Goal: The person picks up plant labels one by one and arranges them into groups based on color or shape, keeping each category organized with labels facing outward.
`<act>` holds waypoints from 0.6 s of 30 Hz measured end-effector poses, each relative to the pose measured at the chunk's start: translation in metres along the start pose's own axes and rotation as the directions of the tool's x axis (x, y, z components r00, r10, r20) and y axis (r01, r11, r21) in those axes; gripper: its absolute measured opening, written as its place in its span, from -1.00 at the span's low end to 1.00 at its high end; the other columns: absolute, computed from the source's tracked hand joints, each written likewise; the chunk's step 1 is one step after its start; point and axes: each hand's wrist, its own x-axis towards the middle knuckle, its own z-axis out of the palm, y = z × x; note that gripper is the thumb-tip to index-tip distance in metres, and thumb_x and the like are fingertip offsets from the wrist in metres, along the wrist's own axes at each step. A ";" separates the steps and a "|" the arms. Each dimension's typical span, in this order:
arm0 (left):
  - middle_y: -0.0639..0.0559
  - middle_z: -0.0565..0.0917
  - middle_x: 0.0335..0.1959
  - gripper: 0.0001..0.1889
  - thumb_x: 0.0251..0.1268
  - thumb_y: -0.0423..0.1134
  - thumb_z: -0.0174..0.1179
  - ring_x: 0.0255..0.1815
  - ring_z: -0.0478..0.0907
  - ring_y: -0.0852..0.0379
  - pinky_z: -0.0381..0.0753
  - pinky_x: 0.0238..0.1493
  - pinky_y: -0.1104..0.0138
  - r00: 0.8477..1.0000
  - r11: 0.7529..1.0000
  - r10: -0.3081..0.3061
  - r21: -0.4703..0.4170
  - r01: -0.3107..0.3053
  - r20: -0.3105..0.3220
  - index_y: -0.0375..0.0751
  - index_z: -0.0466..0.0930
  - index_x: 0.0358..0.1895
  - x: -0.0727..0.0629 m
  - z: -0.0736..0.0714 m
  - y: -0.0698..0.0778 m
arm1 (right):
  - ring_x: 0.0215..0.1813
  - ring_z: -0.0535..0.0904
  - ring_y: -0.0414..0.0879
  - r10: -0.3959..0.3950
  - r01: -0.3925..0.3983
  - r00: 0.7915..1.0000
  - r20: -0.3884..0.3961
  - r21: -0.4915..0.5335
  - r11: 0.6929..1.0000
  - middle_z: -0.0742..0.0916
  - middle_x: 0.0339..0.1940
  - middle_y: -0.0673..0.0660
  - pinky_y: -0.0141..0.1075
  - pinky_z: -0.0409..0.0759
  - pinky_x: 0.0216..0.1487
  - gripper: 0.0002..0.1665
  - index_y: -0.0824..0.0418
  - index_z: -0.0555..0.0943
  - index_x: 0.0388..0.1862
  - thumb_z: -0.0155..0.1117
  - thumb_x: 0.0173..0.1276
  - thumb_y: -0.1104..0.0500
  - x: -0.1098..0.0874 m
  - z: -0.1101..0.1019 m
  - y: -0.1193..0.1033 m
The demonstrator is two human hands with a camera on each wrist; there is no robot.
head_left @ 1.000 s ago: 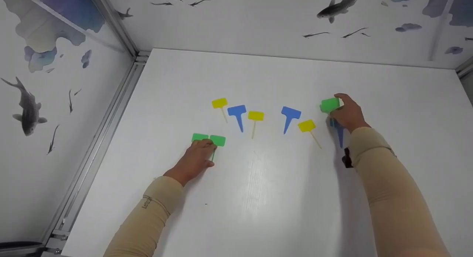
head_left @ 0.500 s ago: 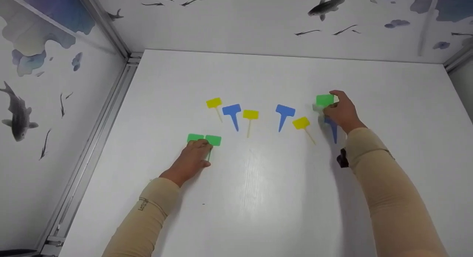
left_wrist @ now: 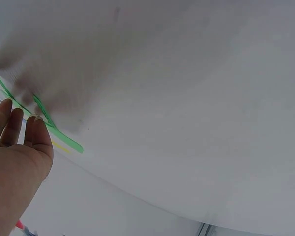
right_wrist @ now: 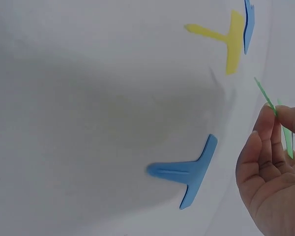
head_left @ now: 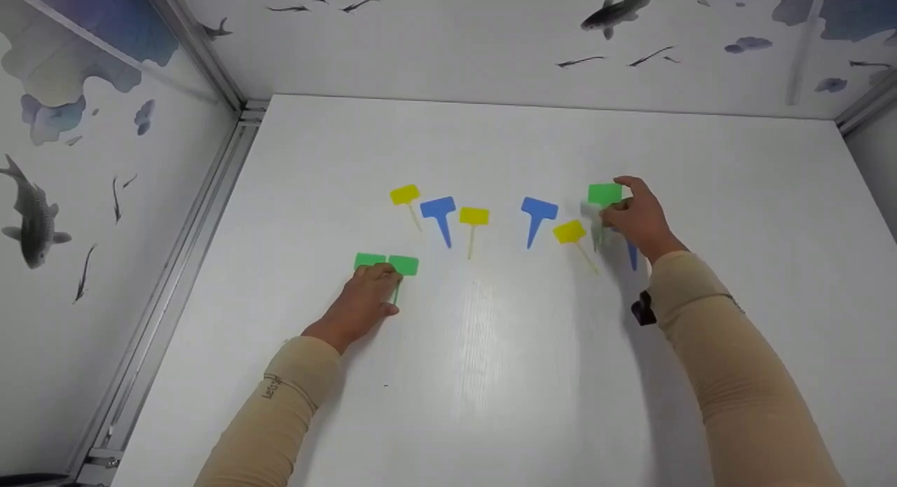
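Note:
My right hand (head_left: 641, 221) pinches a green T-shaped plant label (head_left: 604, 193) between thumb and fingers, its stem pointing down toward the table. In the right wrist view the label (right_wrist: 265, 93) shows edge-on at the fingertips. Partly hidden below that hand lies a blue plant label (head_left: 633, 252), whole in the right wrist view. My left hand (head_left: 361, 298) rests over two green plant labels lying side by side, the right one (head_left: 404, 265) and the left one (head_left: 369, 259). Its fingertips touch them and cover part of the left label; the thumb is spread away.
Between the hands lie three yellow labels, at left (head_left: 404, 194), middle (head_left: 474, 216) and right (head_left: 570, 231). Two more blue labels, one left (head_left: 439, 208) and one right (head_left: 539, 208), lie among them. Fish-patterned walls border the white table (head_left: 476, 403) behind and at left.
The right hand has moved slightly left with the green plant label, away from over the blue one. The left hand stays over its two green labels. The head view has shifted slightly.

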 end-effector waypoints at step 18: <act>-0.16 0.34 0.37 -0.38 0.23 -0.19 0.28 0.39 0.18 -0.15 0.23 0.39 0.10 1.000 1.000 0.008 0.019 -0.008 0.001 -0.32 0.36 0.34 0.002 0.002 -0.002 | -0.10 0.59 -0.02 -0.077 0.072 0.996 0.048 0.090 0.993 0.57 -0.05 0.28 -0.32 0.54 -0.02 -0.21 0.16 0.06 0.53 0.16 0.41 0.22 -0.023 0.036 -0.013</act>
